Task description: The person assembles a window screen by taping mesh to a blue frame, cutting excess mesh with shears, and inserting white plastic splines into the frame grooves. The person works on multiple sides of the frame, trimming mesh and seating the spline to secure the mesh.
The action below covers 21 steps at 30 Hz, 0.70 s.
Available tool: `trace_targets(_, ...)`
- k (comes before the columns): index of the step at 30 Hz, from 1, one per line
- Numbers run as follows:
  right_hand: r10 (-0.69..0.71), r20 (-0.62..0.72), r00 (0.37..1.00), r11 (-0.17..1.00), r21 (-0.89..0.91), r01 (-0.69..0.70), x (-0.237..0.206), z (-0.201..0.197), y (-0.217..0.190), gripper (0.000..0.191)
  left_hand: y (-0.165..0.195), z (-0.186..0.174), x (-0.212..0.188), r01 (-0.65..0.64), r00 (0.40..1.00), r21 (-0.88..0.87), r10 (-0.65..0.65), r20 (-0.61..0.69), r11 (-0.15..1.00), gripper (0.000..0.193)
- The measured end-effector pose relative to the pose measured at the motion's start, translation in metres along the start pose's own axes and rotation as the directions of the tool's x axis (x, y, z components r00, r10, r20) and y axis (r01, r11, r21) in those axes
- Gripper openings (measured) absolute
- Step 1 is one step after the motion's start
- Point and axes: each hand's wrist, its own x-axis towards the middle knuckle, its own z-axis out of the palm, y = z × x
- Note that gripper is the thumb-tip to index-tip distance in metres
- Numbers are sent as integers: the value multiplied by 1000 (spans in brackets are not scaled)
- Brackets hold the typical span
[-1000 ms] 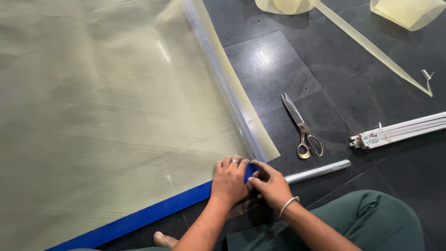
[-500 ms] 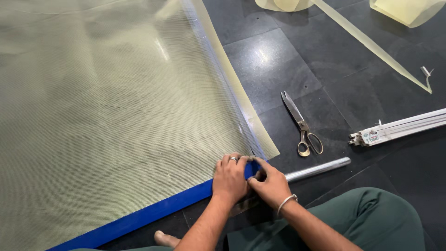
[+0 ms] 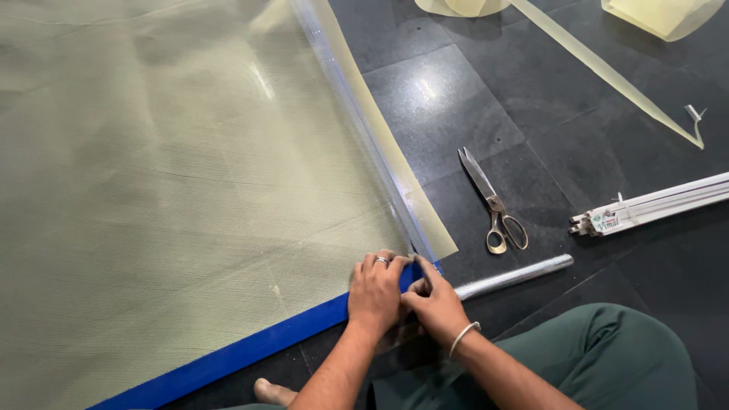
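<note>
A large sheet of pale green mesh [image 3: 175,175] lies flat on the dark floor, with a blue strip [image 3: 250,349] along its near edge and a clear plastic strip [image 3: 364,129] along its right edge. My left hand [image 3: 376,292], a ring on one finger, presses flat on the blue strip at the mesh's near right corner. My right hand [image 3: 433,300], with a bangle at the wrist, pinches the end of the blue strip at that same corner, fingers touching the left hand. A thin metal rod [image 3: 516,275] runs rightward from under the right hand.
Scissors [image 3: 493,201] lie shut on the floor right of the corner. A bundle of white channel strips [image 3: 653,203] lies further right. A long offcut of mesh [image 3: 607,72] and mesh rolls [image 3: 661,15] sit at the top. My knee in green trousers [image 3: 600,357] is at lower right.
Both hands stay at the corner; the fingers have shifted only slightly on the blue strip. Nothing else has moved.
</note>
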Motion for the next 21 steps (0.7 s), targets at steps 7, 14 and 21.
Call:
trace_targets(7,-207,-44,977,847,-507,157,-4,-9,-16,71,1,4,0,15,999,37,-13,-52,999,52)
trace_targets(14,-220,55,974,438,-886,150,-12,-7,-28,65,-8,19,-7,-74,983,8,74,-170,997,50)
trace_targets(21,-291,64,955,394,-901,181,-17,-7,-30,58,-4,13,-4,-21,991,24,24,-128,1000,56)
